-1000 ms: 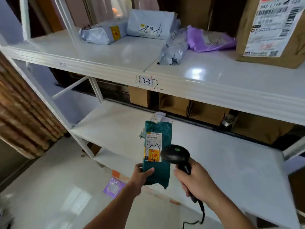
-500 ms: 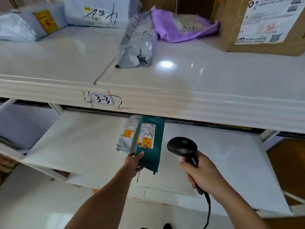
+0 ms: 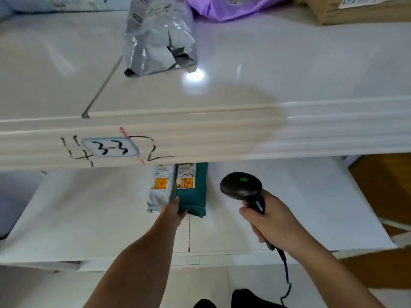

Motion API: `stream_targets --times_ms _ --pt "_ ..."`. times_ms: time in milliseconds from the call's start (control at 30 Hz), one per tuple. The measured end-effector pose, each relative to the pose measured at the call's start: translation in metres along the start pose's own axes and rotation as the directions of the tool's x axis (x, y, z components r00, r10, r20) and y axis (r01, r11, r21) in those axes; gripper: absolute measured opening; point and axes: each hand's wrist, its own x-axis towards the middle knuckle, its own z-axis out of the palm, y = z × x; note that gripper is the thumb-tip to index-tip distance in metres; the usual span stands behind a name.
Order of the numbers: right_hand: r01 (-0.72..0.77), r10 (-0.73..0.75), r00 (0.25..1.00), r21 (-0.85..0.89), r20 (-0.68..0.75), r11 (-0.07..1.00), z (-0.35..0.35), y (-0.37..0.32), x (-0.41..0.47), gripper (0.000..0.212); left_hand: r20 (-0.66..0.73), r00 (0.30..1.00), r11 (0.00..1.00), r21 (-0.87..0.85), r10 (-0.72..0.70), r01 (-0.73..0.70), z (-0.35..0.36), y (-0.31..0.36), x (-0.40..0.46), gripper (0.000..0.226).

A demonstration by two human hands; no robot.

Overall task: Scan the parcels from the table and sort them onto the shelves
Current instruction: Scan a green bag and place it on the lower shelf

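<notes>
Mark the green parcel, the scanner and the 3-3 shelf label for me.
green parcel (image 3: pixel 195 194): head view, bare green wrapper below its shipping sticker.
scanner (image 3: pixel 241 185): head view, top of the black head, beside the green light.
3-3 shelf label (image 3: pixel 110 147): head view, middle of the handwritten sticker.

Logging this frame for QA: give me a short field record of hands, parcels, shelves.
left hand: grips near end of teal parcel on lower shelf
right hand: holds black scanner, green light on
beside teal parcel: grey parcel, on its left, touching
upper shelf: label 3-3; grey bag, purple bag, cardboard box
</notes>
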Motion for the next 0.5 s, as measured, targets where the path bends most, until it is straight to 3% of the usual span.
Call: stream_targets --times_ms 200,333,433,500 --pt "-0.049 0.054 0.996 0.057 -0.078 0.997 0.012 0.002 -0.014 0.004 -0.058 0.998 0.999 -0.005 -0.033 0.033 0.002 0.000 0.003 0.038" --pt "-0.070 0.082 0.989 0.100 -0.125 0.993 0.015 -0.007 -0.031 0.005 -0.115 0.993 0.978 0.209 0.010 0.014 0.007 -0.015 -0.012 0.043" --pt "-0.083 0.107 0.979 0.142 -0.176 0.986 0.010 -0.014 -0.048 0.005 -0.080 0.989 0.825 0.561 0.126 -0.060 0.025 -0.018 -0.018 0.048" --pt "-0.086 0.124 0.967 0.172 -0.224 0.981 0.002 -0.015 -0.062 0.006 0.028 0.973 0.627 0.760 0.229 -0.169 0.052 -0.017 -0.035 0.064"
